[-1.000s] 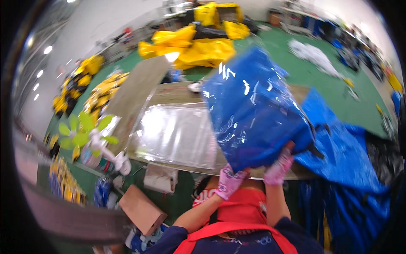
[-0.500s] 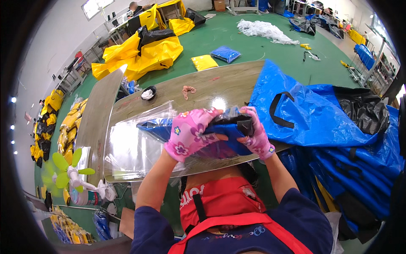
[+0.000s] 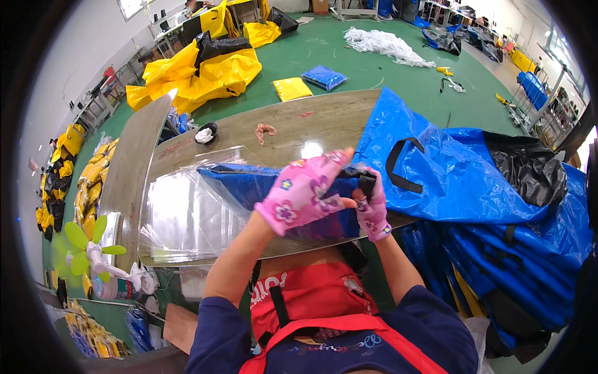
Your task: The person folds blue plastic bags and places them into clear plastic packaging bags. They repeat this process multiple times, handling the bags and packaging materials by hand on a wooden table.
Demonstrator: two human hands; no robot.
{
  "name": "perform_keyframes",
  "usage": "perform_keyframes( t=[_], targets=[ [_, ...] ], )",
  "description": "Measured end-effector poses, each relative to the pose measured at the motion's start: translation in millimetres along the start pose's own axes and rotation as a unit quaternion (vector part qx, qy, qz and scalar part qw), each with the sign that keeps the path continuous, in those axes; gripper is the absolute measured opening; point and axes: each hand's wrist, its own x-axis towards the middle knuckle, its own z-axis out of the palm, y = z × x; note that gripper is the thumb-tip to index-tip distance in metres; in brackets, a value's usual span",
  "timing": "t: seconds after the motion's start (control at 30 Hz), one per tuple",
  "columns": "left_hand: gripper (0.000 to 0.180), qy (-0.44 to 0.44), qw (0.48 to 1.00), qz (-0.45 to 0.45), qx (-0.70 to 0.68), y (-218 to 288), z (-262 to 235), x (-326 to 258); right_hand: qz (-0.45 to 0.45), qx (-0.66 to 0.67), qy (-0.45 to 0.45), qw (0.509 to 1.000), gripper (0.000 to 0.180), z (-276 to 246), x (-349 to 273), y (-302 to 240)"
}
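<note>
Both of my hands wear pink flowered fingerless gloves. My left hand [image 3: 305, 193] lies flat over the near end of a folded blue bag [image 3: 261, 184] that sits partly inside a clear plastic sleeve [image 3: 187, 212] on the wooden table [image 3: 293, 128]. My right hand [image 3: 372, 209] grips the folded bag's right end, by its black strap. A pile of unfolded blue bags [image 3: 455, 181] with black handles lies just to the right of my hands.
More blue bags [image 3: 529, 268] hang off the table's right side. A small green fan [image 3: 93, 249] stands at the left front corner. Yellow bags [image 3: 205, 68] lie on the green floor behind the table, with a small pink scrap [image 3: 265, 131] on the tabletop.
One second ago I held a blue bag up in the air. It is now folded on the table, partly in the clear sleeve, with both hands on it.
</note>
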Motion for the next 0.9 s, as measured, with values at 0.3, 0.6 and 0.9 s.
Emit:
perform_keyframes(
  t=[0.3,0.6,0.9],
  targets=[
    [0.045,0.039,0.999,-0.015,-0.033,-21.3,18.3,-3.6,0.043,0.063,-0.069,0.995,0.053,-4.8,17.9,-11.9],
    [0.058,0.514,0.733,-0.382,-0.229,-26.9,67.0,-65.3,0.092,0.207,0.221,0.949,0.035,-4.6,36.7,-32.1],
    [0.032,0.000,0.858,-0.211,-0.469,52.4,81.3,-121.8,-0.072,0.076,0.223,0.969,0.032,34.0,107.1,-70.8]
  ],
)
